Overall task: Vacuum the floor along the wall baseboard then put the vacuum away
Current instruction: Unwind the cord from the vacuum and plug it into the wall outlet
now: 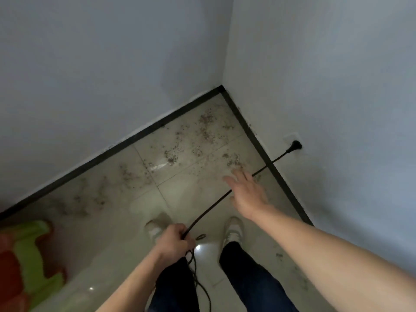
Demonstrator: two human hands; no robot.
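A room corner: pale walls, a black baseboard (135, 137) and a glossy tiled floor (112, 233). At far left lies a green and orange toy (29, 255), blurred. Dirt (204, 129) is scattered over the tiles along both baseboards, thickest near the corner, so the vacuuming looks not yet done. The vacuum itself is out of view.

The left hand (173, 240) is closed round a black cord (211, 209), with loose loops hanging below it in front of the legs. From that grip the cord runs taut up and to the right. The right hand (247, 194) is open, fingers spread, hovering at the cord and holding nothing. Further right, the cord crosses the baseboard to a plug (295, 146) seated in a low wall socket (290, 137).

The step seems to be sorting the cord before cleaning. To do it well, give slack from the left-hand loops so the plug is not dragged sideways out of the socket. Let the right hand guide the cord down flat against the right wall, clear of the dirt and of the feet.
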